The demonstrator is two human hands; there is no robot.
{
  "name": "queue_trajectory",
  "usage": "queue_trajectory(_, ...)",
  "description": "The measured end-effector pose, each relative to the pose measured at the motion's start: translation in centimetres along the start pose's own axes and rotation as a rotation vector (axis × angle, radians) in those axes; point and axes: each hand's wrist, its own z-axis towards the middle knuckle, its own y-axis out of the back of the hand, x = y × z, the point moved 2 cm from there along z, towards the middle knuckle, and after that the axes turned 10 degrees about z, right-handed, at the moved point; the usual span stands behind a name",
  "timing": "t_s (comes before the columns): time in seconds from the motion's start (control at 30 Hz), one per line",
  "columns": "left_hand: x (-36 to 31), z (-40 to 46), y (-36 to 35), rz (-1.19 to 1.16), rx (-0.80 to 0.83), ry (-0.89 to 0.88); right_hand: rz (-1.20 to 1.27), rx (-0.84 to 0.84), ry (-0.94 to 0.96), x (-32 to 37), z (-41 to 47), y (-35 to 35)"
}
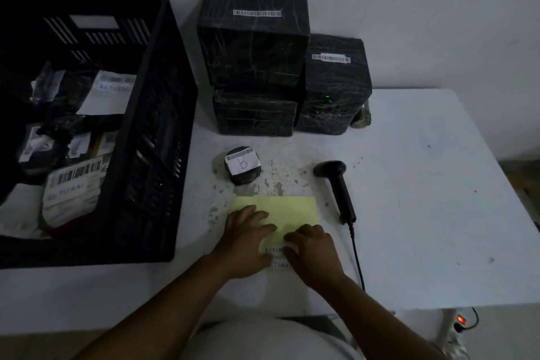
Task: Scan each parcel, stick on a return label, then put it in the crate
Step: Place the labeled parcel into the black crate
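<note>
Now, grip: our left hand (pixel 248 238) presses the yellow sheet (pixel 280 210); right hand (pixel 314 254) picks at a return label (pixel 273 250), hold unclear.
Risk: label tears; round parcel (pixel 243 166) waits at 12 o'clock.

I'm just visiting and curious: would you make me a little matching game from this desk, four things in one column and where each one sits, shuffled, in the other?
Things:
1. barcode scanner
2. round parcel marked B
3. yellow label sheet
4. black crate

Places:
a. under both hands
b. left side of the table
c. lying right of the yellow sheet
d. in front of the stacked black parcels

Pairs: 1-c, 2-d, 3-a, 4-b
</note>
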Motion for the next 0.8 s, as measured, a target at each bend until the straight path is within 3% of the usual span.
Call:
queue_trajectory(0.2, 0.3, -0.2, -0.3, 0.083, 0.072, -0.011, -0.068, -0.003, 0.024, 0.1, 0.1, -0.6)
queue_trajectory(0.5, 0.9, -0.5, -0.9, 0.082, 0.053, 0.004, -0.024, -0.012, 0.093, 0.4, -1.5, -0.5)
queue_trajectory(0.8, 0.8, -0.1, -0.6, 0.046, 0.081, 0.006, 0.308, -0.167, 0.002, 0.0, -2.7, 1.7)
